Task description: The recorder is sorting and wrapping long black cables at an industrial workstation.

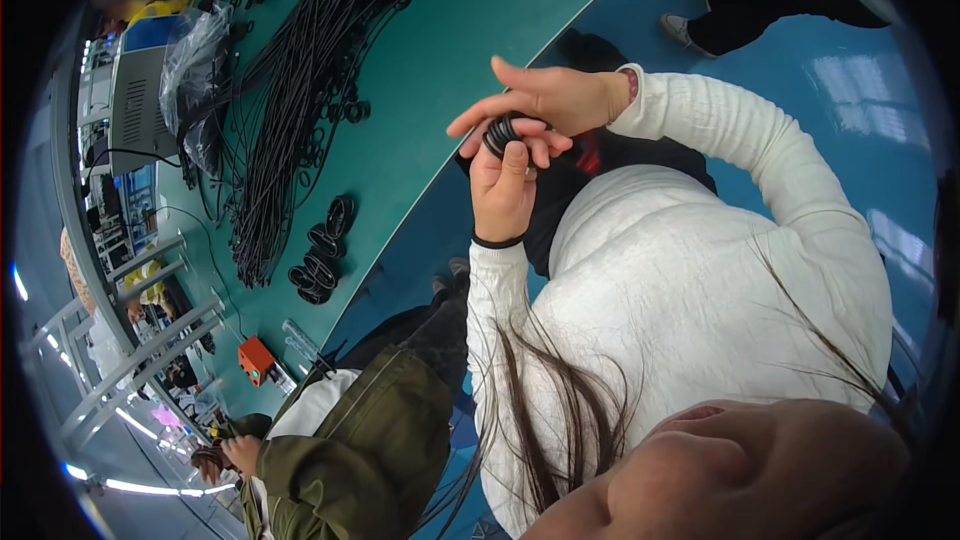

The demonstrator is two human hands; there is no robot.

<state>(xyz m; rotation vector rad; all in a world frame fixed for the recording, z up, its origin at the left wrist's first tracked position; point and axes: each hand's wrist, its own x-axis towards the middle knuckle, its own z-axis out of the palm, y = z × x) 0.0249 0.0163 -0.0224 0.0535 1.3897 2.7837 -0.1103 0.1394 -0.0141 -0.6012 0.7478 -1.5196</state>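
My left hand (503, 195) has a small coil of black cable (503, 135) around its fingers, with the thumb lying against the coil. The fingertips stick out past the loops on the right. Just above, my right hand (565, 100) is held with its thumb raised apart and its fingers stretched to the left, beside the coil. Part of its fingers is hidden behind the coil and the left hand. Both hands are in front of my body, near the edge of the green table (480, 30).
A long bundle of loose black cables (310, 60) lies across the table. Several finished black coils (322, 255) sit near its edge. Farther left are a clear plastic bag (195, 70), a grey metal box (143, 100) and an orange box (256, 358). A co-worker in a green jacket (350, 450) is close by at lower left.
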